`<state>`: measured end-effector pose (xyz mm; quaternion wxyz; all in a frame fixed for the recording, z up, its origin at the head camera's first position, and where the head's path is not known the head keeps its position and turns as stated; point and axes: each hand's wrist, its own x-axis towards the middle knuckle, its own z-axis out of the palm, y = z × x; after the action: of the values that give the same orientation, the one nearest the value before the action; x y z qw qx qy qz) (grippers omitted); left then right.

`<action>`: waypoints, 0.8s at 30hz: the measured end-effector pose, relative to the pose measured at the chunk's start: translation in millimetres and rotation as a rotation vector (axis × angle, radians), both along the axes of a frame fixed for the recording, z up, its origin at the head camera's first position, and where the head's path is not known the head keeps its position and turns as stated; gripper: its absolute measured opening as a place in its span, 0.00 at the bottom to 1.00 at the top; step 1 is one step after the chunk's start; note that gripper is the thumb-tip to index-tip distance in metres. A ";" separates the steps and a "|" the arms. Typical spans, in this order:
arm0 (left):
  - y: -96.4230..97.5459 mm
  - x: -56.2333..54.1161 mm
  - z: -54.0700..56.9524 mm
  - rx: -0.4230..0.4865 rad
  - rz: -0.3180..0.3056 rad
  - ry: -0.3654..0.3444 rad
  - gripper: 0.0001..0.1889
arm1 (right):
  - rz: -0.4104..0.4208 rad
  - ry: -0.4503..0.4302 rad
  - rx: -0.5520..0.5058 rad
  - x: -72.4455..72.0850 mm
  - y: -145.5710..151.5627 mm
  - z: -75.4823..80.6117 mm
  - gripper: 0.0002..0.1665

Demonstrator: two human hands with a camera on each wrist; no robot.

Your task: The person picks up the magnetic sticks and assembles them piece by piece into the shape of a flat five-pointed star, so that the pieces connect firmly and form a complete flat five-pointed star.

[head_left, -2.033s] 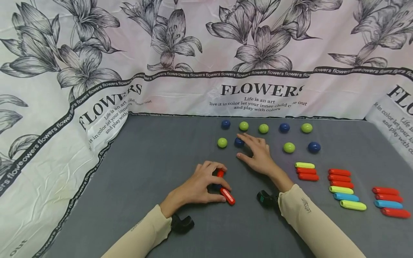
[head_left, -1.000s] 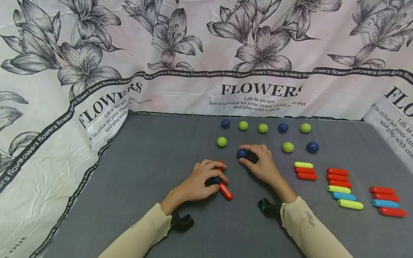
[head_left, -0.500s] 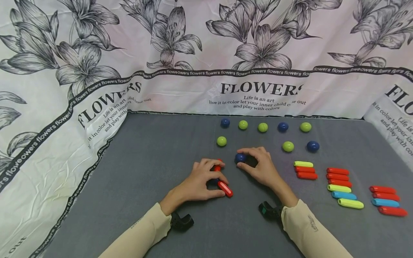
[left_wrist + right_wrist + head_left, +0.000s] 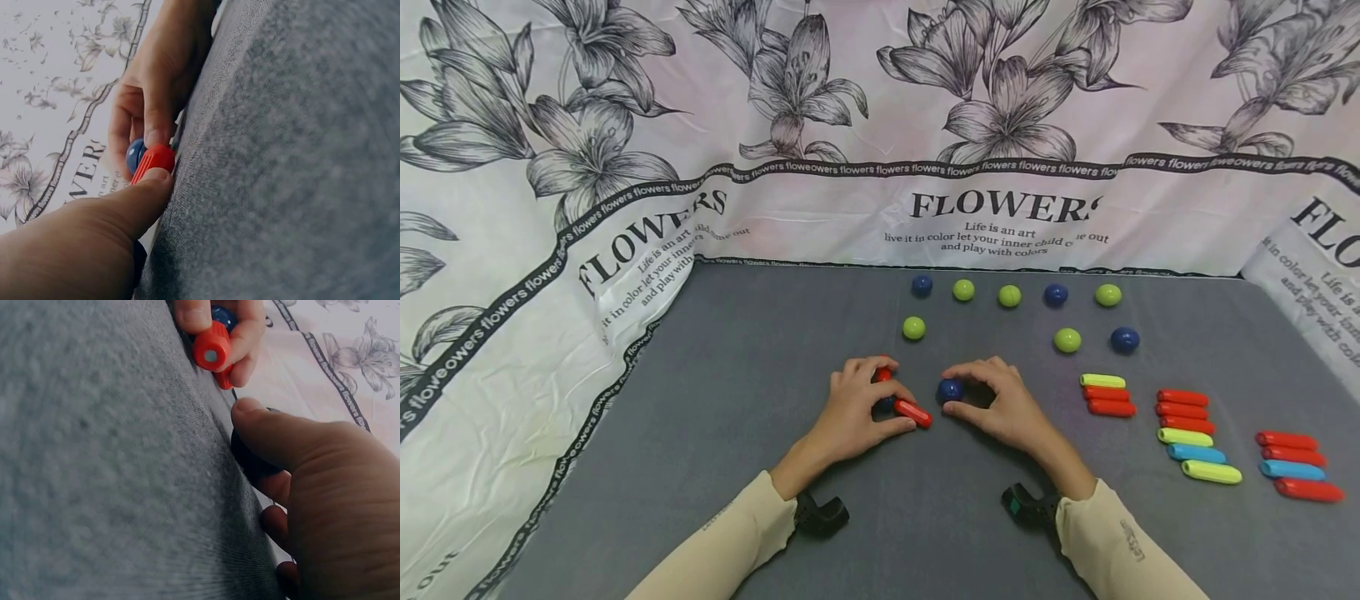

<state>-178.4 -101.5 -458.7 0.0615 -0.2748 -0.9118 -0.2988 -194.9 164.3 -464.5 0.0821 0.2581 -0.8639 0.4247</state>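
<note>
In the head view, my left hand [image 4: 853, 412] grips a short red magnetic rod [image 4: 913, 413], which points toward the right hand. A blue ball [image 4: 884, 406] and a second red rod [image 4: 883, 374] sit under its fingers and appear joined to that rod. My right hand [image 4: 1003, 404] pinches another blue ball [image 4: 950, 390] between thumb and fingers, a small gap from the rod's end. The right wrist view shows a grey disc in the end of the red rod [image 4: 212, 353]. In the left wrist view, the red rod [image 4: 156, 159] partly overlaps the right hand's ball [image 4: 133, 155].
Green balls [image 4: 913, 328] and blue balls [image 4: 1124, 340] stand in two loose rows at the back of the grey table [image 4: 760, 350]. Yellow, red and blue rods [image 4: 1196, 453] lie in three groups at the right. A flower-printed cloth [image 4: 820, 217] hangs behind.
My right hand took hold of a blue ball in the front row and drew it nearer. My left hand shifted slightly left and turned the red rod toward that ball.
</note>
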 end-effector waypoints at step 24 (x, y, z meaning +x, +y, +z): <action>1.2 -1.0 -0.1 0.028 0.061 -0.016 0.12 | 0.130 0.002 0.000 8.0 -7.0 1.7 0.23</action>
<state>-179.4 -100.3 -458.8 0.0671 -0.2437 -0.9159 -0.3117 -186.9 157.3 -462.8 0.0552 0.3144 -0.8452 0.4287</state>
